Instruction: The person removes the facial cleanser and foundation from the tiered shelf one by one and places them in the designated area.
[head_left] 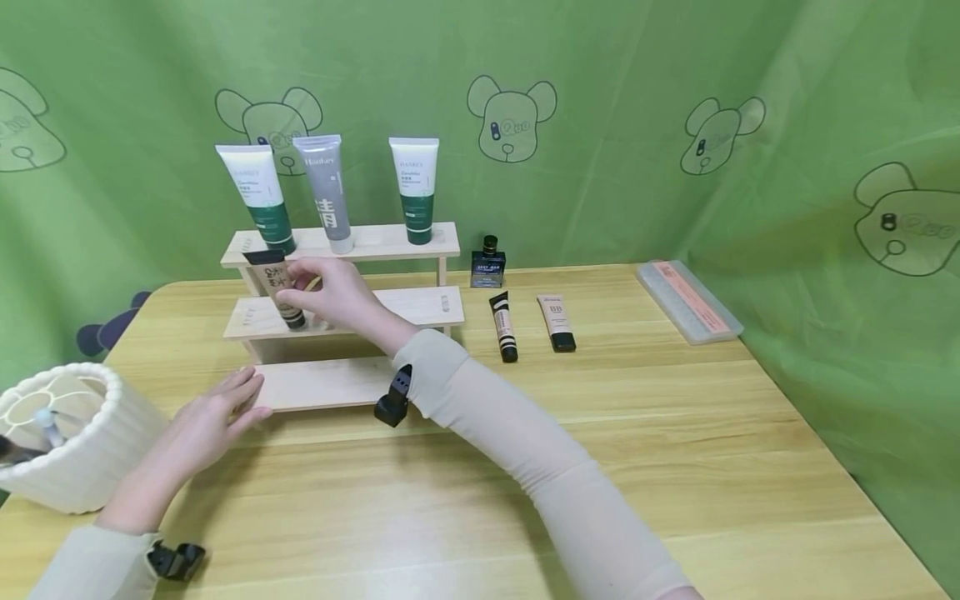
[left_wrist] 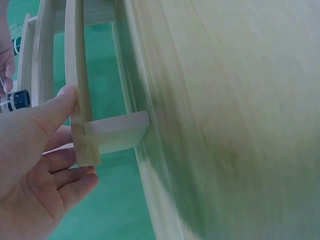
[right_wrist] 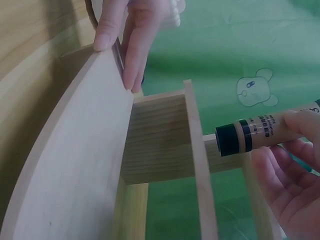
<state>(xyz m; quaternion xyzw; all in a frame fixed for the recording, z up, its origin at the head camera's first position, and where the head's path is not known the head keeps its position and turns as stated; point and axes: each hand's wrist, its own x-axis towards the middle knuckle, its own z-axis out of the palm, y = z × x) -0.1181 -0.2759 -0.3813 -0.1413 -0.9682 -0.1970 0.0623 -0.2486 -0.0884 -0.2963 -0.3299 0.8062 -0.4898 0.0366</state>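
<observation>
right hand (head_left: 333, 293): thumb and fingers pinching tube (head_left: 274, 288) | tube: leaning, cap down, at middle tier (head_left: 416, 307)'s left end; contact unclear | left hand (head_left: 206, 425): pinching bottom tier (head_left: 322, 383)'s left corner | advice: set the cap flat, brace the bottom tier, release only once steady; probably easy to nudge white-green tube (head_left: 258, 198) behind

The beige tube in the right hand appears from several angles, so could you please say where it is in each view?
Head: left of centre, beige tube in the right hand, by the middle tier of the wooden rack.
Left wrist: far left edge; only the tube's dark-capped end shows.
Right wrist: right side; the tube's dark cap points left.
Shared landmark: the left hand on the wooden rack's lowest tier.
</observation>
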